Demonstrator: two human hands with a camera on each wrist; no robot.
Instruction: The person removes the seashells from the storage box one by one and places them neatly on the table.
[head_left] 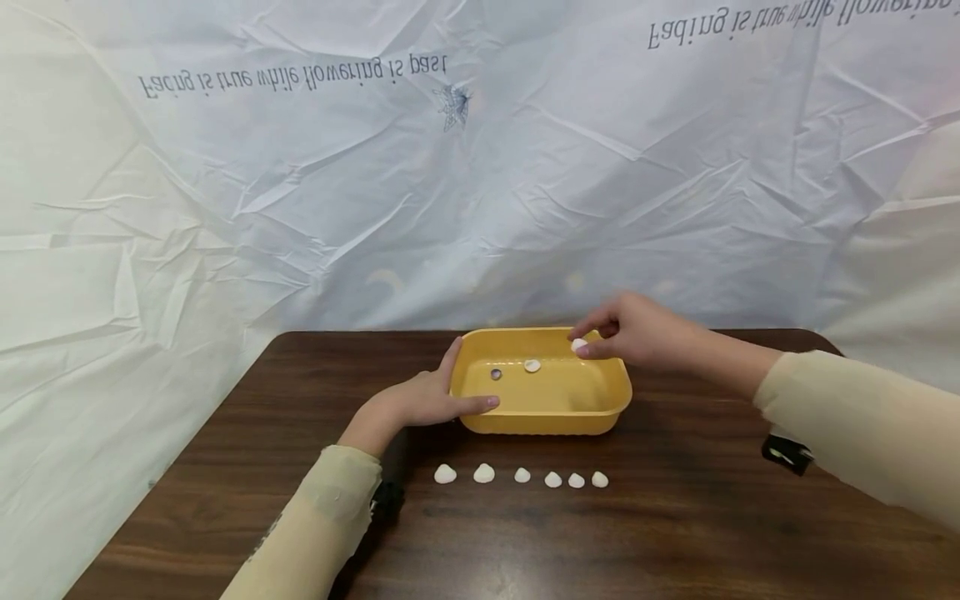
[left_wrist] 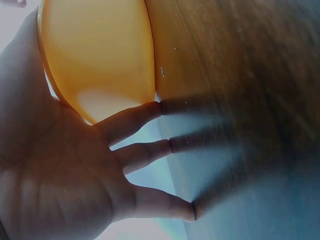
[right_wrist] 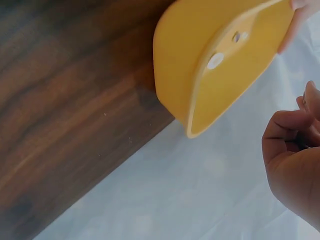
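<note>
A yellow plastic basin (head_left: 543, 423) stands on the table. My left hand (head_left: 420, 400) holds its left end, the thumb lying over the front rim; in the left wrist view the other visible fingers (left_wrist: 145, 154) are spread and straight, tips at the tabletop. Above the basin's back right corner, my right hand (head_left: 637, 333) pinches a white shell (head_left: 579, 344) between thumb and fingers. Inside the basin lie another white shell (head_left: 532, 365) and a small dark roundish piece (head_left: 496, 374). The right wrist view shows my right hand (right_wrist: 295, 155) curled, the pinched shell mostly hidden.
Several white shells form a row in front of the basin, from a larger shell (head_left: 445, 473) at left to a smaller shell (head_left: 600, 479) at right. The dark wooden table (head_left: 675, 533) ends at a wrinkled white printed sheet (head_left: 480, 192). A black device (head_left: 786, 452) shows beside my right sleeve.
</note>
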